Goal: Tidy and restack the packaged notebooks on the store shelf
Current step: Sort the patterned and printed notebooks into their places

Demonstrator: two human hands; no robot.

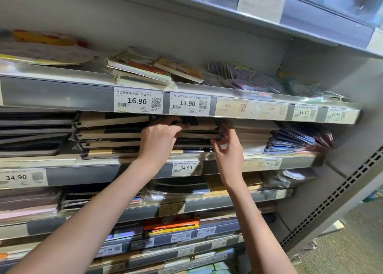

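Two hands, left hand (pixel 158 138) and right hand (pixel 229 149), grip glossy plastic-wrapped notebooks (pixel 199 132).

Counts along the store shelving

Two hands reach in, the left hand (pixel 158 138) and the right hand (pixel 229 149); six shelf levels show, counting the top shelf (pixel 310 23) down to the lowest; the second shelf's price rail (pixel 62 95) carries six price tags, among them the 16.90 tag (pixel 137 100) and the 13.90 tag (pixel 189 105); two tags read 34.90, one at the left (pixel 22 177) and one by the wrists (pixel 185 168); two spiral-bound notebooks (pixel 157 68) lie on top of their pile; the packaged notebooks (pixel 112 135) in the middle stack overlap too much to count exactly.
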